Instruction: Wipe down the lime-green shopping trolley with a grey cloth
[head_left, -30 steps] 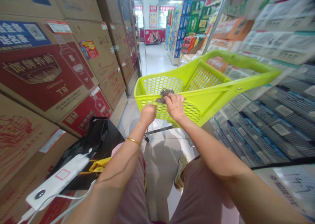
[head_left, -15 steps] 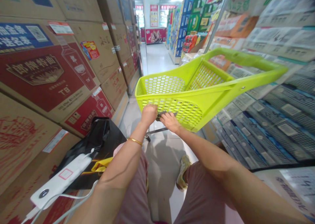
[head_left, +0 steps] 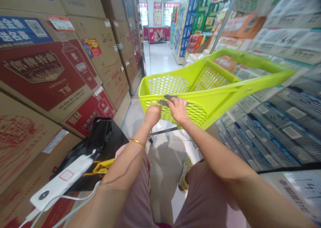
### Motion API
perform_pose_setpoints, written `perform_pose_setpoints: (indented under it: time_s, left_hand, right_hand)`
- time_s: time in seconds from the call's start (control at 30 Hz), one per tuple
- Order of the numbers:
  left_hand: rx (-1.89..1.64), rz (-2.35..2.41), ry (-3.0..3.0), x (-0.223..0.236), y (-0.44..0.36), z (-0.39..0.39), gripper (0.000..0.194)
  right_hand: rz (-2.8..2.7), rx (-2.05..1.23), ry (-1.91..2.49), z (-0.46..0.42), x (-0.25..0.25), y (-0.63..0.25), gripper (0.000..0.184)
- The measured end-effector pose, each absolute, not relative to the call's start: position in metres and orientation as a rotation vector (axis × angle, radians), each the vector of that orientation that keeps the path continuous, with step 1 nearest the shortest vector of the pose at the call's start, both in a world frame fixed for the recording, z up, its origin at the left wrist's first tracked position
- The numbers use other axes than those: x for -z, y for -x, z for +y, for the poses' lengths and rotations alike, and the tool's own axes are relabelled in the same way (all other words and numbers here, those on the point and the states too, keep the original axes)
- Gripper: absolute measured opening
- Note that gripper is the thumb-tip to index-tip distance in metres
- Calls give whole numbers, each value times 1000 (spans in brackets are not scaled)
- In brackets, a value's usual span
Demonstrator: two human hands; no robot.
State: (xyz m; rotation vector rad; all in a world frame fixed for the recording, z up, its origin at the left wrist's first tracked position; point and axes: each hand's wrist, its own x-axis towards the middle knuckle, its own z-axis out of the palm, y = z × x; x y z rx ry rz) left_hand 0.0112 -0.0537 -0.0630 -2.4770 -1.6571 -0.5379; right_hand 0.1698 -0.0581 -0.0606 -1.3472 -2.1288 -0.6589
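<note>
A lime-green shopping cart point(head_left: 223, 95) with lattice sides stands sideways in front of me. My right hand point(head_left: 178, 108) presses a crumpled dark grey cloth point(head_left: 164, 102) against the upper part of its near side, just below the rim. The fingers are bent over the cloth, and bits of it stick out past the fingertips. Close to the left, my left hand point(head_left: 152, 115) is closed in a fist against the same lattice side. Whatever that fist holds, if anything, is hidden.
Stacked liquor cartons point(head_left: 45, 67) line the left side. A black bag point(head_left: 100, 137) and a white power bank point(head_left: 62, 179) with cables are near my left arm. Packaged goods point(head_left: 265, 121) are piled on the right. Tiled floor point(head_left: 160, 55) runs along the aisle ahead.
My right hand has moved up the cart's side with the grey cloth, from low on the lattice to near the rim. My left hand has barely moved.
</note>
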Motion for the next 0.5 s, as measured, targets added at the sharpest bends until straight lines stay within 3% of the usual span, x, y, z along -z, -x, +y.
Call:
perform_pose_setpoints:
  time_s: [0.33, 0.5]
  left_hand:
    - [535, -1680, 2446, 63, -11, -55, 29]
    - [531, -1668, 2456, 64, -11, -53, 28]
  right_hand:
    - [-2580, 616, 1218, -73, 118, -163, 29]
    - [-2463, 701, 1217, -67, 105, -166, 28]
